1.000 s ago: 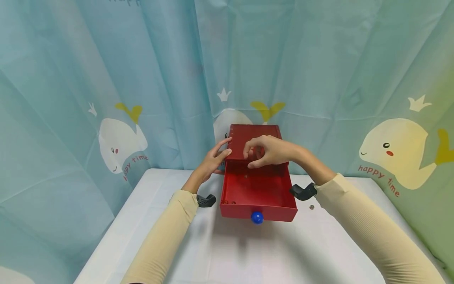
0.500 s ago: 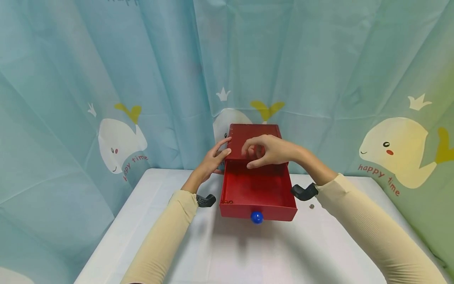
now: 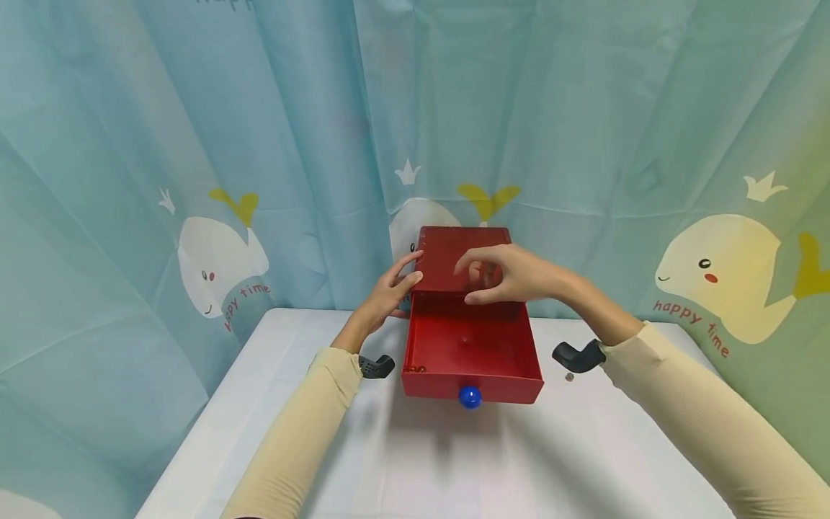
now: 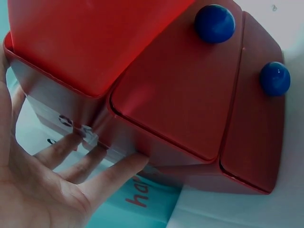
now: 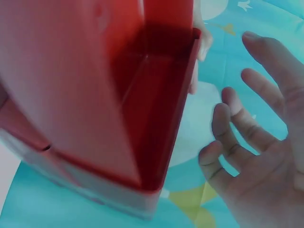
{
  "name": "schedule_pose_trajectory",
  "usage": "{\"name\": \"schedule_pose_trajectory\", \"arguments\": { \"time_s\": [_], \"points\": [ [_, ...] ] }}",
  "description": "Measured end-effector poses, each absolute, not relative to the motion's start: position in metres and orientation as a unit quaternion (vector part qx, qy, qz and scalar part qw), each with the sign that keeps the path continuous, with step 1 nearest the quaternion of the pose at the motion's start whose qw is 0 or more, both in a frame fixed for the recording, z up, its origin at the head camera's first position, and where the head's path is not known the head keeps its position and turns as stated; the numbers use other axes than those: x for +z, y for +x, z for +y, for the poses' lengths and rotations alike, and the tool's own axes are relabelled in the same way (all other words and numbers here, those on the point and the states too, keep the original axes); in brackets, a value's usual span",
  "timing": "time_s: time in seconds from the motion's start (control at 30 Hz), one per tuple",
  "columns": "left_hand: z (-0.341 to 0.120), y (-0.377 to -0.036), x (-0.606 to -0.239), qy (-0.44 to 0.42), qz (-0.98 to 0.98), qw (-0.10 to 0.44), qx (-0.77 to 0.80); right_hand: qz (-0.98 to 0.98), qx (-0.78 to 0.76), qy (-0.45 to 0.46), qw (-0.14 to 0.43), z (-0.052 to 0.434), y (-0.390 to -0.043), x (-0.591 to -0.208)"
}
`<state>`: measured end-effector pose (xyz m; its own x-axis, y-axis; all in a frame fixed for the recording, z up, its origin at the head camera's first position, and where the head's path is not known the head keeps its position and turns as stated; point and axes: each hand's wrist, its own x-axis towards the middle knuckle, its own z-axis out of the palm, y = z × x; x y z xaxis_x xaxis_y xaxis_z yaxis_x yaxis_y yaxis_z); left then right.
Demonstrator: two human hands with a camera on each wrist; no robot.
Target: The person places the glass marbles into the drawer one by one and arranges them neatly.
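A small red drawer cabinet (image 3: 441, 249) stands with its top drawer (image 3: 509, 389) pulled out, a blue ball knob (image 3: 470, 397) on the front. Several tiny brown bead-like pieces (image 3: 415, 369) lie in the drawer's front left corner. My left hand (image 3: 387, 294) rests against the cabinet's left side, its straight fingers spread along the wall in the left wrist view. Over the cabinet's top and the back of the drawer hovers my right hand (image 3: 509, 274), fingers loosely bent. The right wrist view shows nothing in that right hand (image 5: 259, 161).
Two closed drawer fronts (image 4: 175, 85) with blue knobs (image 4: 275, 78) show below the pulled-out drawer. One small round piece (image 3: 569, 377) lies on the white table (image 3: 447, 476), right of the cabinet. A whale-print curtain (image 3: 311, 144) hangs behind.
My right hand has moved right, away from the left hand. A small piece seen at the drawer's back has gone from there, and the pieces in the front left corner sit closer together.
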<state>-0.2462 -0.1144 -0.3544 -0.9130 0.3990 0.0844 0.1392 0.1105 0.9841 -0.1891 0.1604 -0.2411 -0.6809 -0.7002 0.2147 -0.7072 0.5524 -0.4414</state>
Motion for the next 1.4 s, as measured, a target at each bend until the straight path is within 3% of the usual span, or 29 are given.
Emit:
{"name": "schedule_pose_trajectory", "arguments": {
  "time_s": [0.7, 1.4],
  "points": [
    [-0.115, -0.247, -0.353, 0.190, 0.737, 0.101, 0.640, -0.880, 0.283, 0.367, 0.104, 0.228, -0.169, -0.260],
    [-0.116, -0.248, -0.355, 0.187, 0.736, 0.103, 0.642, -0.883, 0.304, 0.333, 0.133, 0.281, -0.141, -0.287]
  ]
}}
